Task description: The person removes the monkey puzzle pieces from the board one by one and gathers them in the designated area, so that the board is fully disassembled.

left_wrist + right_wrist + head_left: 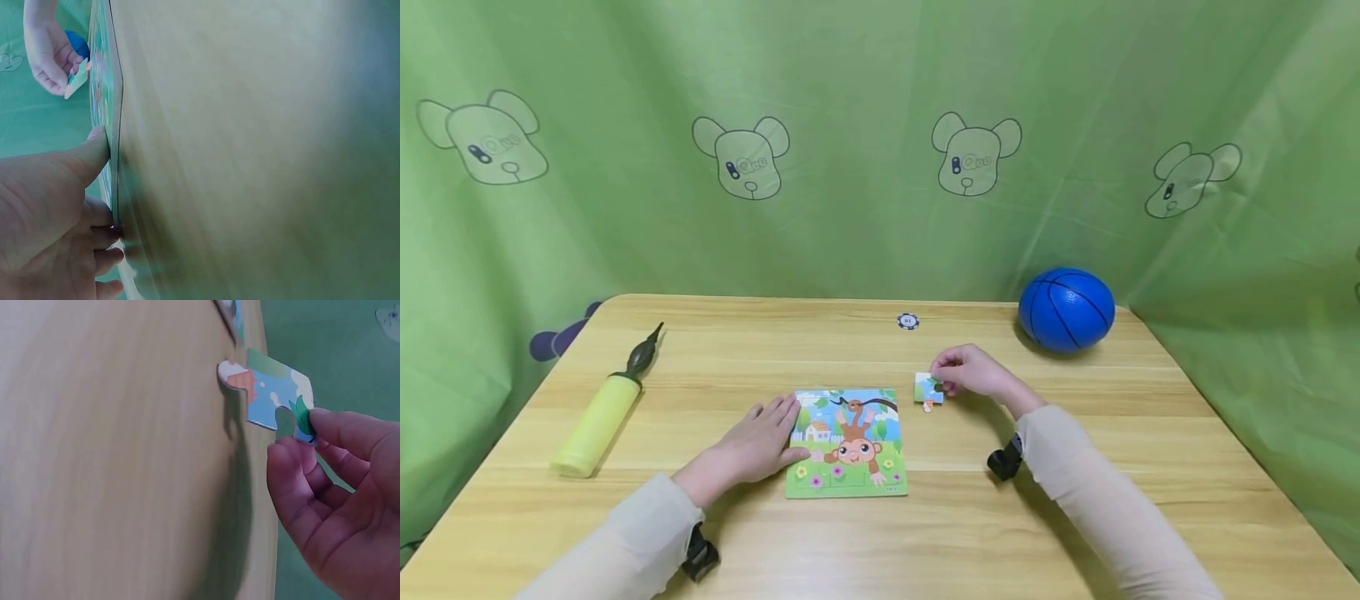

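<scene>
A square jigsaw puzzle [850,483] with a picture of a hanging monkey lies on the table in front of the person. At its left edge rests the left hand [756,442], its fingers fairly straight. In the left wrist view, the thumb of that hand [56,206] touches the puzzle's face near the rim. The right hand [973,371] pinches a loose puzzle piece [928,387] by one corner, to the right of the puzzle. Seen from the right wrist, this piece [265,394] shows sky, green leaves and an orange patch on its tab, and is held above the tabletop.
A blue ball [1066,310] sits at the back right of the wooden table [737,533]. A poker chip [908,321] lies near the back edge. On the left lies a yellow hand pump [598,425] with a dark nozzle. Green curtains [865,242] hang behind.
</scene>
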Motion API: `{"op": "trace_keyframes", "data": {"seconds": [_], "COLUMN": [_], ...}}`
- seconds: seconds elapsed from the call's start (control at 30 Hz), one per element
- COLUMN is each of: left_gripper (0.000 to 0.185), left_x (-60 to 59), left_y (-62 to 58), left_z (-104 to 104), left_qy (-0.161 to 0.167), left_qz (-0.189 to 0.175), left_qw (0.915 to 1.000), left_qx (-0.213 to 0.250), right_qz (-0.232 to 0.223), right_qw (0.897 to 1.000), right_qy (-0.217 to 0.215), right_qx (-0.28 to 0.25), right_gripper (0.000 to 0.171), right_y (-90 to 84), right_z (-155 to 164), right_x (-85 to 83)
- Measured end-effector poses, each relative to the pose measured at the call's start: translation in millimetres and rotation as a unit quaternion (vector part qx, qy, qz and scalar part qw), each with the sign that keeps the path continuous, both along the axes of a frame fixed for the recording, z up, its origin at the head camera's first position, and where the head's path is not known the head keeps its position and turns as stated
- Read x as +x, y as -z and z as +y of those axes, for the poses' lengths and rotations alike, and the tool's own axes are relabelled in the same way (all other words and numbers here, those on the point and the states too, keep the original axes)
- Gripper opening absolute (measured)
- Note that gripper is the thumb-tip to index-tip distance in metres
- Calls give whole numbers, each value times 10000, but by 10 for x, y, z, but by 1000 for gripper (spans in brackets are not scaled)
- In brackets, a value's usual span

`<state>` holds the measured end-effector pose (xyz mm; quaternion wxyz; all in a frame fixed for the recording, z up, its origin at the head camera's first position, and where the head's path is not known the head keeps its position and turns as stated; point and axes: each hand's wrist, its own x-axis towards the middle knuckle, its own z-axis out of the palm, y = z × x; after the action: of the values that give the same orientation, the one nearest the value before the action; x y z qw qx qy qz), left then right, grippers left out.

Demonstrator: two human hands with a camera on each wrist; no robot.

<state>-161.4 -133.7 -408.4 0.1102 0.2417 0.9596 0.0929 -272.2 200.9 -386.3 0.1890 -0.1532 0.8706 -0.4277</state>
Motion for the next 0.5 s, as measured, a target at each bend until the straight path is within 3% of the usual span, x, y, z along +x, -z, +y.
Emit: {"op": "trace_keyframes", "data": {"seconds": [0.5], "left_gripper": [73], "left_x": [4], "left_y": [12], "left_z": [1], "left_qy": [14], "left_qz": [33], "left_qw": [10000], "left_qx": [-34], "right_qz": [-29], "right_qw": [9977], "right_qy": [450], "right_qx": [510], "right_gripper": [15], "right_y": [164], "right_z": [226], "right_x": [-149]}}
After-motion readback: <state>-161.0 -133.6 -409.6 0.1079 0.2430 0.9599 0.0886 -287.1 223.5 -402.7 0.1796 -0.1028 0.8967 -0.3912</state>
